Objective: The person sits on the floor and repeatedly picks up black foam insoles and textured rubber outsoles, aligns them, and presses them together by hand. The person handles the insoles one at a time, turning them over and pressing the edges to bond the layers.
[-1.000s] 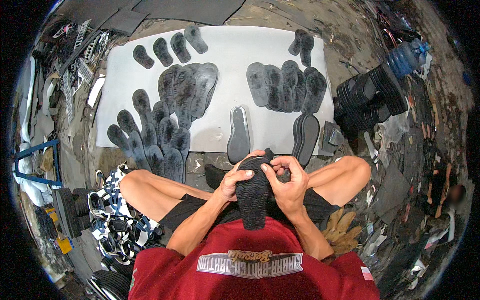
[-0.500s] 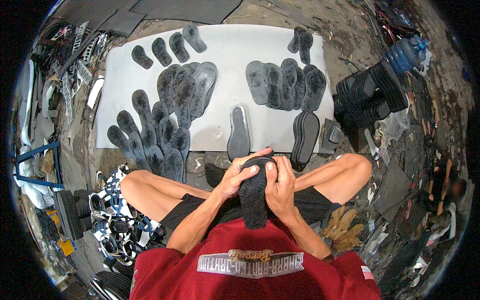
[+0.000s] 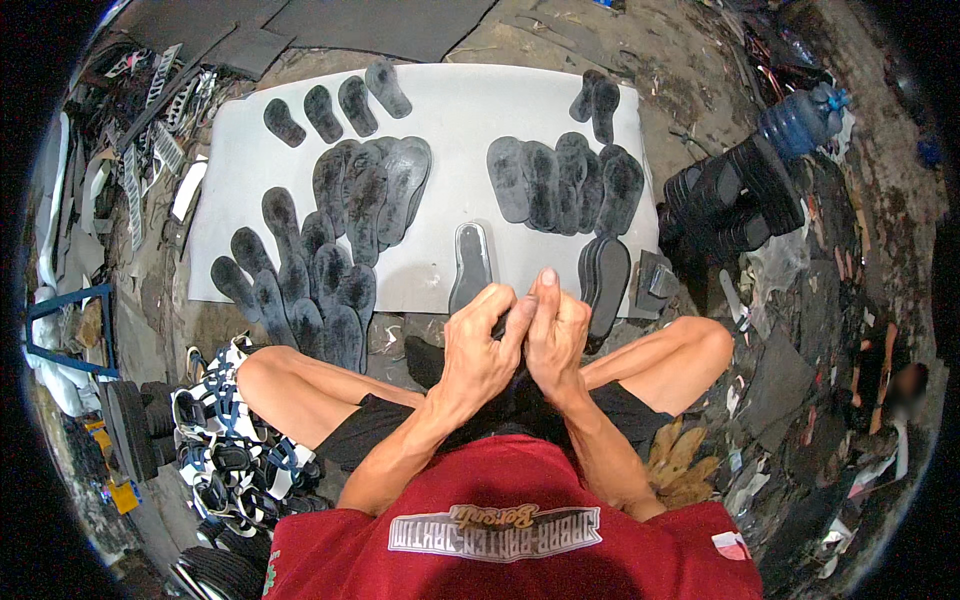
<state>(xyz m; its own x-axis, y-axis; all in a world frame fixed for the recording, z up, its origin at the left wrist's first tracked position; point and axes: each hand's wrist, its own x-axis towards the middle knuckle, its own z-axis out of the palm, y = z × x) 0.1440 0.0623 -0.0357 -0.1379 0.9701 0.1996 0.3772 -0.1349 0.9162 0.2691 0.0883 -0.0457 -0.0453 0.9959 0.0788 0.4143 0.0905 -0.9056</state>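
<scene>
Close together in front of my lap, my left hand (image 3: 480, 342) and my right hand (image 3: 556, 338) are both closed around a black shoe sole (image 3: 506, 322). Fingers and knuckles cover most of the sole, so its shape barely shows. Just beyond my hands, a single grey sole with a pale shiny rim (image 3: 472, 262) lies on the white sheet (image 3: 430, 275). To the right, a stack of black soles (image 3: 605, 285) overhangs the sheet's near edge.
Overlapping dark soles (image 3: 372, 190) spread over the sheet's left side, more soles (image 3: 570, 180) on its right. Beyond stand thick black stacked soles (image 3: 735, 195) and a blue water bottle (image 3: 803, 120). White-and-navy sandal straps (image 3: 235, 450) heap by my left knee; brown gloves (image 3: 682, 460) lie right.
Both hands have turned over the sole, so their backs now face up. The ridged sole that hung in plain view toward my shirt is now largely hidden. The view has shifted slightly.
</scene>
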